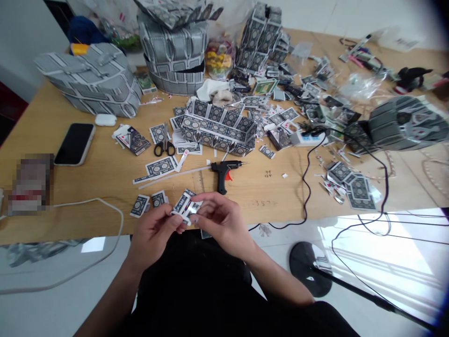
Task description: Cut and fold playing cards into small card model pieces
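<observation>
Between both hands, at the table's front edge, is a small folded playing-card piece (183,206) with a dark patterned back and white edges. My left hand (154,234) pinches its left side between thumb and fingers. On its right side, the thumb and fingertips of my right hand (220,222) grip it too. Two more folded playing cards (139,206) lie just left of the hands. Beyond the right hand rests a black glue gun (221,174) with a red trigger. Farther back stands a tray-like structure of joined cards (217,128), with black-handled scissors (164,146) beside it.
Large card-built shapes (175,51) stand along the back. A phone (75,144) and a white earbud case (105,120) lie at left. Scattered cards and wrappers cover the back right, around a power strip (308,137). A black cable (308,187) trails over the front edge.
</observation>
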Tool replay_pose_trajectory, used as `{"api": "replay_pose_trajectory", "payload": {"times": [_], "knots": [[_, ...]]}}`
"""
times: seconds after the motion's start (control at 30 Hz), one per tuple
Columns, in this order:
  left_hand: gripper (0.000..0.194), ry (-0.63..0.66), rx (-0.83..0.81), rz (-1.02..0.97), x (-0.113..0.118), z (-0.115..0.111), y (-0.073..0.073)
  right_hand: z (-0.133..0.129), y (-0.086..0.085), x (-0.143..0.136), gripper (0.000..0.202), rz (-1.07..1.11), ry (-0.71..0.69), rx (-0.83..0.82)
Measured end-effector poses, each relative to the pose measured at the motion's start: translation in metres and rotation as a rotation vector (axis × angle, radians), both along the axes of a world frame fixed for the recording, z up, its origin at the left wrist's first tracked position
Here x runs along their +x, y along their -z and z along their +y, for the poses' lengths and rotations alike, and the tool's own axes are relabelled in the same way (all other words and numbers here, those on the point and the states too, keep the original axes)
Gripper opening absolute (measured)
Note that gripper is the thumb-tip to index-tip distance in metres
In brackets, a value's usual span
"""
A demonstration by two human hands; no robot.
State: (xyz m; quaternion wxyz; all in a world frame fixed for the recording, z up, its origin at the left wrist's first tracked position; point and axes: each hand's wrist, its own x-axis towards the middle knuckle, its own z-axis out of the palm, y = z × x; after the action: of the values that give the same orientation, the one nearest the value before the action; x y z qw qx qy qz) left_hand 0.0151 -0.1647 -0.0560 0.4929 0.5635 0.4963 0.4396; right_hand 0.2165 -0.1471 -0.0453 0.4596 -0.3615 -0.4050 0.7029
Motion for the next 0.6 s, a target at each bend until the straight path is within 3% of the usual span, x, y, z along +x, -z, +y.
{"api": "replay_pose_trajectory", "payload": {"times": [0.17, 0.47, 0.6], "knots": [[0.044, 0.016, -0.053, -0.039, 0.007, 0.004, -0.005, -0.001, 0.000, -0.001, 0.032, 0.000, 0.033, -0.151], [0.037, 0.031, -0.109, -0.149, 0.009, 0.000, 0.002, -0.002, 0.007, -0.005, 0.036, -0.038, 0.078, -0.129], [0.039, 0.043, -0.085, -0.105, 0.003, -0.001, 0.002, 0.003, 0.011, 0.000, 0.054, -0.016, 0.001, -0.104]]}}
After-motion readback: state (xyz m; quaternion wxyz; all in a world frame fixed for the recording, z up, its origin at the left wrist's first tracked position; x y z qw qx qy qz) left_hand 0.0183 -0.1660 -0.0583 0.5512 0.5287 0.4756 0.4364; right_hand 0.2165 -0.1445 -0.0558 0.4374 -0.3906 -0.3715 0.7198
